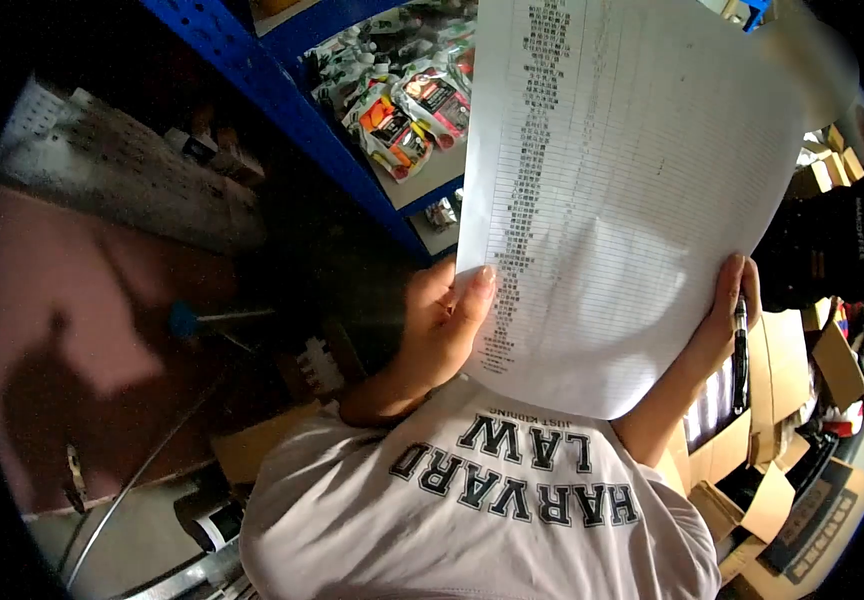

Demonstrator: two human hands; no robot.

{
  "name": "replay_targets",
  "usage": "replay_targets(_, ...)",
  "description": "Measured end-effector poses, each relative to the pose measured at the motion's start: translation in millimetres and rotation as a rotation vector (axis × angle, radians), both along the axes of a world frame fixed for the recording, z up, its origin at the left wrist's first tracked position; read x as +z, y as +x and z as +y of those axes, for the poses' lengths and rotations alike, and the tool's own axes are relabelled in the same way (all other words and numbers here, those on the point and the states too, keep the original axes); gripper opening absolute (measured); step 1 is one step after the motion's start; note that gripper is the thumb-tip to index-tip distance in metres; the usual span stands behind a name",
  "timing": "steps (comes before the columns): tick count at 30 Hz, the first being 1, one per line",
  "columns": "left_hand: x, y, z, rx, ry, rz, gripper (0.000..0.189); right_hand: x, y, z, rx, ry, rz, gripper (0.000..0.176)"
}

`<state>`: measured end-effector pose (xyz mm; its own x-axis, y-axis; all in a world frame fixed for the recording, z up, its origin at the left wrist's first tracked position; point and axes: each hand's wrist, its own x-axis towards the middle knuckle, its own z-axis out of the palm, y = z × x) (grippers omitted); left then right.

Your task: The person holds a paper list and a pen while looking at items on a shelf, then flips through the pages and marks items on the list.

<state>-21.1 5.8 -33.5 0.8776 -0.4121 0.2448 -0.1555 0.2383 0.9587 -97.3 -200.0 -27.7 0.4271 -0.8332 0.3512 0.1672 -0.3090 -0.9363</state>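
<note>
A large white printed sheet (632, 250) with a column of small characters and many ruled rows is held up in front of me, curving at its lower edge. My left hand (447, 312) pinches its left edge, thumb on the printed side. On the opposite edge, my right hand (727, 310) grips the paper and also carries a black pen (741, 355), which points downward along the outer side of the hand. Most of my right fingers are hidden behind the sheet.
Blue metal shelving (347, 165) with packaged pouches (402, 115) stands behind the sheet. Open cardboard boxes (777, 370) crowd the right side. To the left, a thin pole (142, 465) leans near a reddish-brown surface (62, 330). A dark box (807, 525) lies lower right.
</note>
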Motion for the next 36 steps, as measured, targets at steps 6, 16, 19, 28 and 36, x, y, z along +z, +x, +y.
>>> replay_targets(6,3.5,-4.0,-5.0,-0.087,0.011,0.014,0.02,-10.0,-5.4,-15.7,-0.075,0.007,-0.002,0.023)
replay_targets(16,12.9,-11.6,-13.2,-0.184,-0.081,0.17,0.018,-17.5,-12.0,-29.7,0.064,0.092,-0.011,0.024)
replay_targets(19,11.1,-15.4,-16.6,-0.158,-0.09,0.199,0.016,-25.7,-12.2,-35.9,0.045,0.123,-0.027,0.025)
replay_targets(28,11.1,-14.2,-21.1,-0.123,-0.082,0.248,0.01,-31.4,-10.1,-43.7,0.104,0.188,-0.071,0.022)
replay_targets(36,11.9,-10.2,-21.4,-0.165,-0.07,0.317,0.013,-32.8,-4.4,-43.0,0.07,0.188,-0.077,0.021)
